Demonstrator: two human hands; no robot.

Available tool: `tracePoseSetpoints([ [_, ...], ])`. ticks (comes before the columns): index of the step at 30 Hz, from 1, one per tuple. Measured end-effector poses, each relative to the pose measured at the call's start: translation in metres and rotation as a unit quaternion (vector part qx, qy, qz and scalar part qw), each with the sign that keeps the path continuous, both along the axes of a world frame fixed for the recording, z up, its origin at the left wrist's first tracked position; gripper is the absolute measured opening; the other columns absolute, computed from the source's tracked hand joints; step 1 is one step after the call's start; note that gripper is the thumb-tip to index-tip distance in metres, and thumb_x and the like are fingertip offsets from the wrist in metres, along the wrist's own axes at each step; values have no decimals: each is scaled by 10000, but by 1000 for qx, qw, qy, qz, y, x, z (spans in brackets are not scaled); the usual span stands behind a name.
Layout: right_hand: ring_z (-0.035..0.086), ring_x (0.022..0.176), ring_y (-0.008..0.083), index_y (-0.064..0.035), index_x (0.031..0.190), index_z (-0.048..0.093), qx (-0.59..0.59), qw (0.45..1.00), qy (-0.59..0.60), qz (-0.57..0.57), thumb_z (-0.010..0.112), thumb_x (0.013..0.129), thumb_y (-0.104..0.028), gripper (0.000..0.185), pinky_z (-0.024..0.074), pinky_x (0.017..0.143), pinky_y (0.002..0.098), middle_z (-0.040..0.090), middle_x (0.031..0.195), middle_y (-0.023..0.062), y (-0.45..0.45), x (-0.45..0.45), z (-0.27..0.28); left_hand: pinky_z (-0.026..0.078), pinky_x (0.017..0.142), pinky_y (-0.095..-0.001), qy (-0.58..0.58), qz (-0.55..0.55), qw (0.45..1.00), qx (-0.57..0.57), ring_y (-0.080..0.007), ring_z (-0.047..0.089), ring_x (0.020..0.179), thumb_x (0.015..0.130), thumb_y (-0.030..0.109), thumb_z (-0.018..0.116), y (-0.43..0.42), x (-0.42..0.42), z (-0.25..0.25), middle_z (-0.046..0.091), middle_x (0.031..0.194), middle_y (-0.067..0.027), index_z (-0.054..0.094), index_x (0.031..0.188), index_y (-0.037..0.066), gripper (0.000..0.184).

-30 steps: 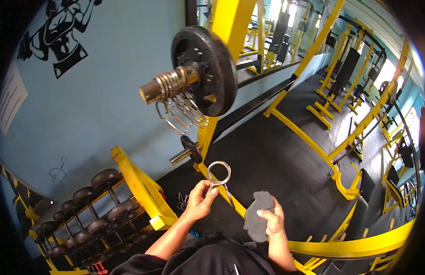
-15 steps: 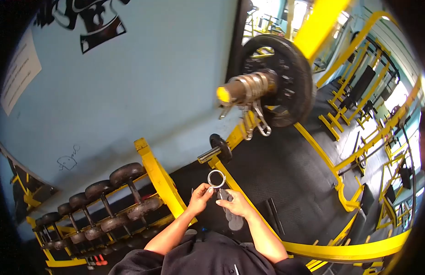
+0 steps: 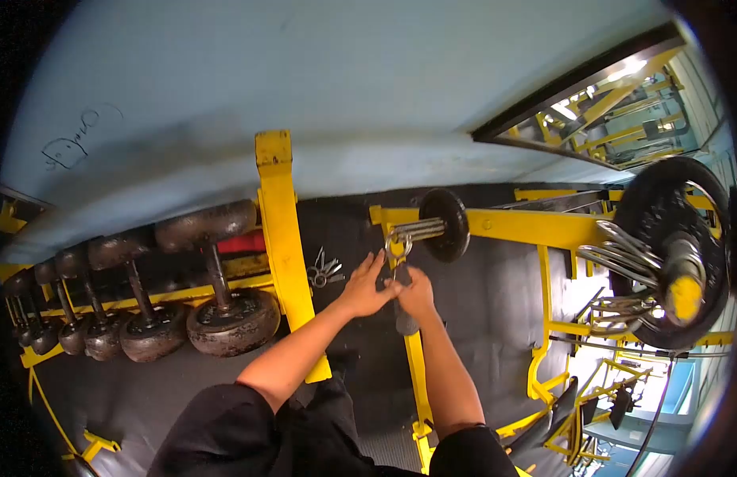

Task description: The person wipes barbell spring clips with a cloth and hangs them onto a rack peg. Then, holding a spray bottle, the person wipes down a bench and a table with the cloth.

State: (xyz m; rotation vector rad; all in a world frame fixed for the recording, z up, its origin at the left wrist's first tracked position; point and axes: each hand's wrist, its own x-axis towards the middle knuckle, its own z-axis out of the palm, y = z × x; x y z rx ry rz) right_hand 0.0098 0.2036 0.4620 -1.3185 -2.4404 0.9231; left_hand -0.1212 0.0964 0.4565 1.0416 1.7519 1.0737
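Shiny clip — nearer cylindrical peg now | left fingers spread | right fingers gripping grey cloth

Gym, weights area. Black dumbbells lined up along a yellow rack, small weight plate on a yellow frame, bigger plate at right with metal spring collars hanging beside it. Dark floor, framed mirror on blue wall reflecting more yellow equipment. More yellow-framed machines, lower right.
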Motion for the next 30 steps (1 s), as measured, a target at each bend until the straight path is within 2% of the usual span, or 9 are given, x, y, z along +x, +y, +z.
tracePoseSetpoints([
  [4, 617, 804, 317, -27, 907, 661, -12, 998, -55, -3, 772, 697, -256, 330, 467, 698, 400, 617, 857, 162, 14, -19, 5, 236, 1112, -411, -49, 8, 999, -5, -366, 253, 1381, 876, 454, 554, 19, 3, -27, 268, 1476, -253, 261, 1457, 53, 765],
  [6, 572, 1051, 357, -2, 1072, 617, -13, 984, -175, 24, 739, 736, -352, 501, 452, 894, 418, 603, 1073, 216, 21, -23, 9, 239, 1111, -412, -74, 15, 997, -18, -368, 256, 1379, 880, 441, 555, 29, 7, -35, 278, 1477, -238, 264, 1457, 57, 752],
  [9, 567, 1058, 356, -11, 1072, 622, 54, 982, -178, 17, 729, 747, -347, 479, 453, 890, 433, 597, 1088, 202, 38, -10, -9, 236, 1114, -415, -76, 2, 997, -16, -369, 247, 1382, 896, 408, 542, 43, 17, -43, 266, 1488, -220, 258, 1462, 72, 717],
  [14, 539, 1083, 391, 81, 1128, 575, 74, 982, -175, -9, 693, 777, -306, 535, 434, 927, 429, 572, 1123, 247, 64, 13, -27, 228, 1114, -455, 17, -85, 996, -28, -386, 227, 1383, 923, 353, 486, 66, 31, -33, 232, 1508, -196, 263, 1471, 139, 629],
  [23, 538, 1073, 361, 0, 1189, 555, 133, 978, -47, -151, 615, 843, -213, 411, 444, 900, 418, 574, 1121, 173, 48, 10, -79, 314, 1009, -497, 146, -125, 981, -1, -380, 388, 1248, 922, 363, 450, 106, 34, -50, 356, 1446, -159, 309, 1458, 202, 578],
  [24, 534, 1076, 361, -1, 1193, 546, 93, 965, -80, -232, 604, 852, -203, 401, 447, 869, 441, 591, 1070, 156, 45, 14, -92, 298, 1009, -510, 168, -97, 981, 23, -382, 402, 1228, 914, 371, 464, 107, 37, -56, 384, 1425, -150, 369, 1428, 196, 552],
  [27, 547, 1063, 365, 7, 1180, 552, 18, 975, -93, -202, 605, 848, -180, 385, 457, 853, 436, 611, 1058, 158, 14, 29, -92, 287, 1012, -520, 242, -81, 965, 65, -392, 399, 1228, 911, 369, 471, 121, 54, -56, 394, 1418, -159, 431, 1386, 174, 515],
  [28, 594, 994, 309, 11, 1137, 570, 3, 972, 26, -233, 628, 834, -144, 345, 469, 827, 387, 635, 1019, 142, -2, 42, -105, 288, 1004, -537, 227, -56, 970, 72, -402, 414, 1215, 911, 370, 471, 129, 60, -57, 442, 1382, -165, 460, 1361, 166, 494],
  [30, 599, 956, 270, 14, 1111, 578, -84, 961, 72, -255, 647, 821, -118, 326, 466, 819, 356, 638, 1007, 127, -30, 72, -120, 291, 1004, -535, 226, -1, 971, 80, -409, 424, 1208, 907, 360, 481, 136, 72, -66, 466, 1361, -166, 465, 1351, 154, 490],
])
